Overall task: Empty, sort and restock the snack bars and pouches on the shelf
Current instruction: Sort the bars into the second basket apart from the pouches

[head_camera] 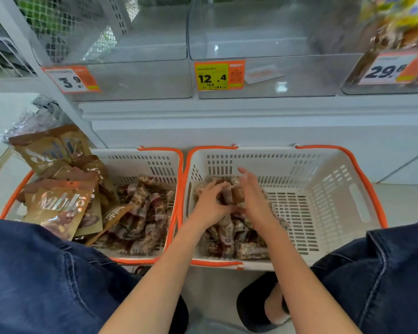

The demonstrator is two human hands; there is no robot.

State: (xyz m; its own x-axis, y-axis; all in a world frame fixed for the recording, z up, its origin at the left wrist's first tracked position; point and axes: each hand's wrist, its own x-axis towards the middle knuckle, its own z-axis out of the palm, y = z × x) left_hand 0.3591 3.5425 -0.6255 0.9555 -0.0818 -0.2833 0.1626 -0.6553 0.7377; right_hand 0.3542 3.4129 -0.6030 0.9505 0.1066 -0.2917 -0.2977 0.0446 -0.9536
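Note:
Two white baskets with orange rims stand side by side on the floor below the shelf. The left basket (pixel 160 162) holds brown pouches (pixel 56 206) and several wrapped snack bars (pixel 143 220). In the right basket (pixel 323 196) a pile of snack bars (pixel 232 239) fills the left half. My left hand (pixel 209 206) and my right hand (pixel 253 196) are both down in this basket, together holding a small bundle of bars (pixel 232 195) above the pile. The fingers of both hands curl around the bundle.
Clear plastic shelf bins (pixel 263 44) above carry price tags 3.9 (pixel 70 79), 12.4 (pixel 218 75) and 29.8 (pixel 391 68). The rightmost bin holds yellow packs (pixel 400 22). More brown pouches (pixel 49 145) lean at the left. My knees in jeans frame the baskets.

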